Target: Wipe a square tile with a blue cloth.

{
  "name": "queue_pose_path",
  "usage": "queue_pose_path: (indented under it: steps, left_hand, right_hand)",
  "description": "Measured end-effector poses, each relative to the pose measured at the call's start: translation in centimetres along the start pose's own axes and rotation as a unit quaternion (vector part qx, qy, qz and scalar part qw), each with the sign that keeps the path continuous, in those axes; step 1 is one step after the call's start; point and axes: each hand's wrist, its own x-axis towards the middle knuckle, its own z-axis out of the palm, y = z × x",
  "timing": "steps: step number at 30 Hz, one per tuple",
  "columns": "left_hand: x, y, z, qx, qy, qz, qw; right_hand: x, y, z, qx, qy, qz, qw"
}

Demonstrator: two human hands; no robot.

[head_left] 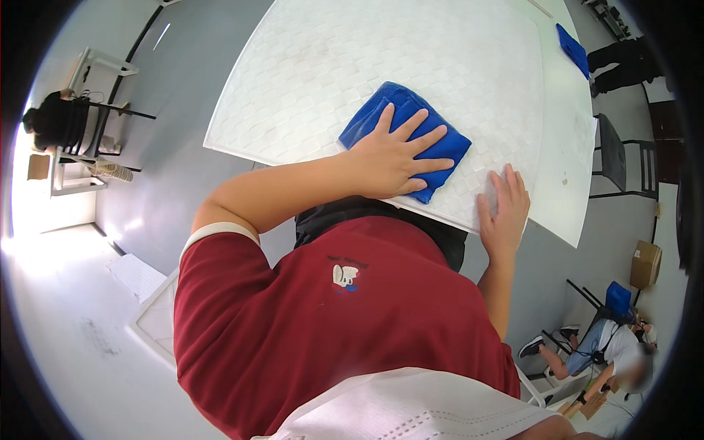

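Shared workroom, apparently: large white worktable (561, 147), top centre; smooth grey floor (176, 95), upper left; brown cardboard box (645, 264), right; black-clad seated person (62, 121), far left.

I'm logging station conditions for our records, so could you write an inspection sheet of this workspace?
Surface: white table with a pale textured mat; small brownish mark on the table right of the mat.
Job's things: folded blue cloth, lying on the mat.
Clutter: second blue cloth at the table's right edge.
Grip: left hand flat on the first cloth, fingers spread; right hand open at the mat's near edge.
Cables: thin dark cords, apparently, near a seated person; unclear.
Surroundings: dark chair, cardboard box, grey floor.
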Motion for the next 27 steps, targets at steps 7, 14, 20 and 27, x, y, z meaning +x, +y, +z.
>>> queue_pose_path:
  steps: [7,14,20,27]
  left_hand:
    - [-3.5,-1.8,-1.7,0.038,-0.012,-0.121,0.992]
    - [-12.1,-6.4,-4.1,0.094,-0.009,-0.396,0.913]
    - [-15.7,-7.9,-3.3,0.119,0.043,-0.468,0.875]
    - [-15.7,-8.7,-3.8,0.115,0.048,-0.48,0.868]
  right_hand:
    - [0.0,0.1,0.4,0.01,0.007,-0.006,1.0]
    - [0.2,0.0,0.1,0.022,0.01,0.009,1.0]
    - [0.4,-0.1,-0.1,0.015,0.013,0.004,1.0]
    - [0.2,0.1,0.0,0.013,0.007,0.0,1.0]
